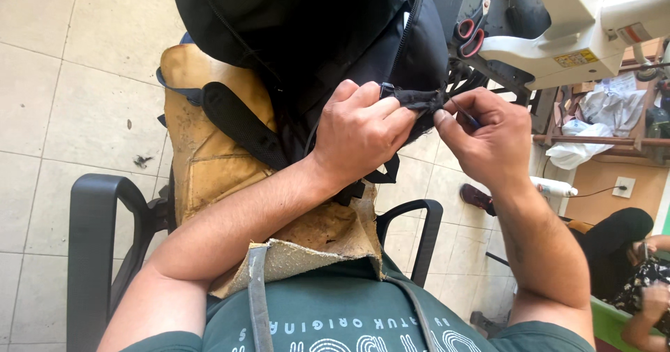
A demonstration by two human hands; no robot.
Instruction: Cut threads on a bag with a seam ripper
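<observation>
A black backpack point(314, 24) rests on my lap over a worn tan apron point(209, 150). My left hand point(359, 132) pinches a frayed black strap end point(422, 101) at the bag's zipper corner. My right hand point(481, 136) meets it from the right, its fingertips closed on a thin dark tool point(466, 115), a needle or pick, held against the strap end. A black padded shoulder strap point(241, 125) runs across the apron below the bag.
I sit in a black armchair point(94, 233) on a tiled floor. A white sewing machine point(558, 38) with red-handled scissors point(469, 36) stands at the upper right. Another person point(631, 254) sits at the lower right.
</observation>
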